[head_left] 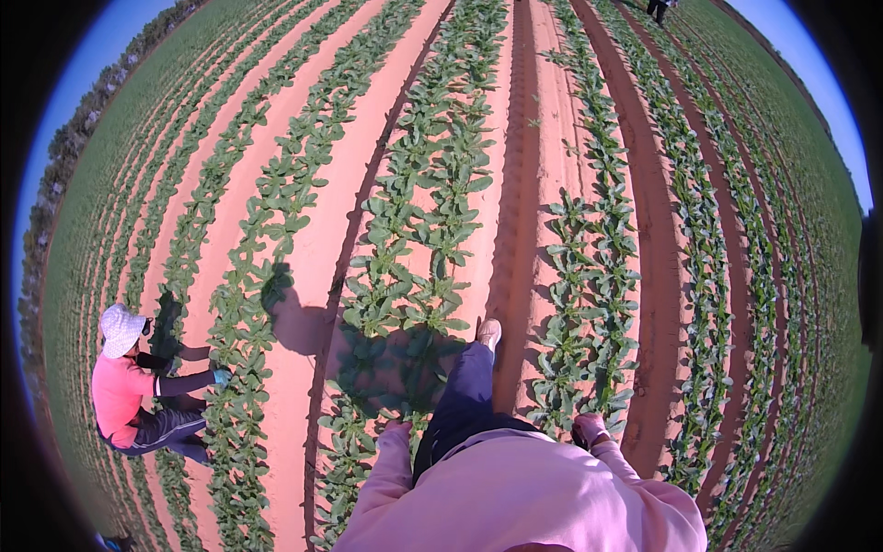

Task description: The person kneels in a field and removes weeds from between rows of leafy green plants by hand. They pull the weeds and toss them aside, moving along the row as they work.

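My left hand (398,426) hangs low over a double row of broad-leaved green crop plants (407,290), near leaves in my shadow; its fingers are too small to read. On the other side, my right hand (591,428) is curled at the near end of another leafy row (583,331). A small dark object (578,436) shows at that hand, partly hidden by it; its kind is unclear. Between the two rows my shoe (489,332) stands at the edge of a furrow of reddish soil (514,290).
At left, a person (127,386) in a pink shirt and pale hat bends over a crop row (238,386), a gloved hand among the leaves. Another person (657,10) is far off at upper right. Long rows and bare furrows (648,290) run ahead; trees (76,131) line the left.
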{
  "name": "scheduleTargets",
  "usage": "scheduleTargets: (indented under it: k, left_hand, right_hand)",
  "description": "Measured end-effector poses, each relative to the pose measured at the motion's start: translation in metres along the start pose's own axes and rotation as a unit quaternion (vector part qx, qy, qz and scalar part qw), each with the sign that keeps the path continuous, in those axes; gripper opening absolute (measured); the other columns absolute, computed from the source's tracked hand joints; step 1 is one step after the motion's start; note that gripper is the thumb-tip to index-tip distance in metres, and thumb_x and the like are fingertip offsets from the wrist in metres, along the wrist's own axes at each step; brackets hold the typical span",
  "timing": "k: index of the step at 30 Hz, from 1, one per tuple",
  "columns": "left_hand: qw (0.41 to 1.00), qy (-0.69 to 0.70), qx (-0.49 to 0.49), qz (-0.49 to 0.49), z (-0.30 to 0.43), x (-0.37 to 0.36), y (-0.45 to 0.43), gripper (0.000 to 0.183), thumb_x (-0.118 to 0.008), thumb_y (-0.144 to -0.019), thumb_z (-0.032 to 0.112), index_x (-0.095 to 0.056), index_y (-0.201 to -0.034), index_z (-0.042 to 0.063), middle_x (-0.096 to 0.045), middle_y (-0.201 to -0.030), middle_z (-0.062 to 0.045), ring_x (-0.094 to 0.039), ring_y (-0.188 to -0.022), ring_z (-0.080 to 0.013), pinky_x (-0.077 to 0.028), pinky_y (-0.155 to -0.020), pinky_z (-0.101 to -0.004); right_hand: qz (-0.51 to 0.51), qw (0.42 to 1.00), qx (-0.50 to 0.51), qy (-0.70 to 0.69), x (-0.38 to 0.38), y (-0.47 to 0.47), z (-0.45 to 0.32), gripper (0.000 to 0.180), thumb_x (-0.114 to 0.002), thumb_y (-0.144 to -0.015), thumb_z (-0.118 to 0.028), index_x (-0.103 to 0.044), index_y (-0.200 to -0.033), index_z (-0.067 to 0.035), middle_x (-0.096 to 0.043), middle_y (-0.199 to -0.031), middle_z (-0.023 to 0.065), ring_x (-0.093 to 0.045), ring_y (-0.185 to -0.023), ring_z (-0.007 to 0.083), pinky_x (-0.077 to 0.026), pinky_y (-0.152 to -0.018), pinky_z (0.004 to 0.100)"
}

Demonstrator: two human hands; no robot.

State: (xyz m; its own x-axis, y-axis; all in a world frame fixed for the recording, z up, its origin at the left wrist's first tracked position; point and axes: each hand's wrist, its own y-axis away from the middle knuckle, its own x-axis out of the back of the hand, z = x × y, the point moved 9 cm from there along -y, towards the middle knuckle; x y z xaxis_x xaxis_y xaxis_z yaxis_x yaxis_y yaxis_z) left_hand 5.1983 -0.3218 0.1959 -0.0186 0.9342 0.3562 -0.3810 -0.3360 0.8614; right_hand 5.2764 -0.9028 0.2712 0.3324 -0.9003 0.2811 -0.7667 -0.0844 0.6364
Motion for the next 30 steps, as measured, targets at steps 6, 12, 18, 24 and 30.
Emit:
scheduleTargets:
  k: [6,12,18,24,30]
  left_hand:
    - [0.999,0.049,-0.001,0.004,0.100,-0.026,-0.065,0.023,-0.063,-0.080,0.023,-0.058,-0.091,0.004,-0.055,-0.065,-0.005,-0.050,-0.051,-0.0148,-0.039,-0.045,-0.0312]
    - [0.984,-0.150,0.050,0.080,0.199,-0.042,-0.120,0.038,-0.066,-0.075,0.031,-0.061,-0.098,0.001,-0.065,-0.083,-0.014,-0.063,-0.074,-0.0262,-0.048,-0.067,-0.0372]
    - [0.998,-0.041,-0.051,-0.014,0.362,-0.123,-0.159,0.025,-0.066,-0.079,0.022,-0.059,-0.092,0.002,-0.061,-0.071,-0.008,-0.055,-0.055,-0.0166,-0.046,-0.053,-0.0325]
    - [0.955,0.185,-0.198,-0.118,0.548,-0.162,-0.166,0.026,-0.070,-0.075,0.013,-0.057,-0.095,0.002,-0.062,-0.078,-0.005,-0.057,-0.067,-0.0123,-0.047,-0.061,-0.0275]
    - [0.987,0.132,-0.088,-0.004,0.587,-0.100,-0.188,0.019,-0.067,-0.077,0.015,-0.060,-0.090,0.003,-0.062,-0.072,-0.004,-0.055,-0.055,-0.0115,-0.046,-0.052,-0.0266]
  right_hand:
    - [0.065,0.932,-0.255,-0.249,0.027,-0.062,-0.019,0.003,-0.054,-0.074,-0.006,-0.054,-0.071,-0.005,-0.054,-0.062,0.0073,-0.053,-0.046,0.0184,-0.045,-0.043,0.0309]
    - [0.067,0.937,-0.304,-0.155,0.123,-0.113,-0.119,0.016,-0.058,-0.079,-0.015,-0.058,-0.092,-0.006,-0.058,-0.072,0.0091,-0.059,-0.056,0.0221,-0.047,-0.046,0.0331]
    - [0.299,0.884,-0.259,-0.246,0.239,-0.122,-0.155,0.009,-0.055,-0.081,-0.014,-0.056,-0.086,-0.007,-0.058,-0.064,0.0066,-0.058,-0.050,0.0204,-0.050,-0.046,0.0337]
    - [0.099,0.964,-0.216,-0.120,0.186,-0.198,-0.192,0.009,-0.056,-0.080,-0.012,-0.059,-0.079,-0.003,-0.061,-0.071,0.0105,-0.060,-0.055,0.0227,-0.050,-0.048,0.0333]
    - [0.064,0.945,-0.294,-0.126,0.198,-0.312,-0.253,0.008,-0.055,-0.078,-0.011,-0.056,-0.078,-0.004,-0.056,-0.062,0.0064,-0.058,-0.052,0.0177,-0.047,-0.044,0.0309]
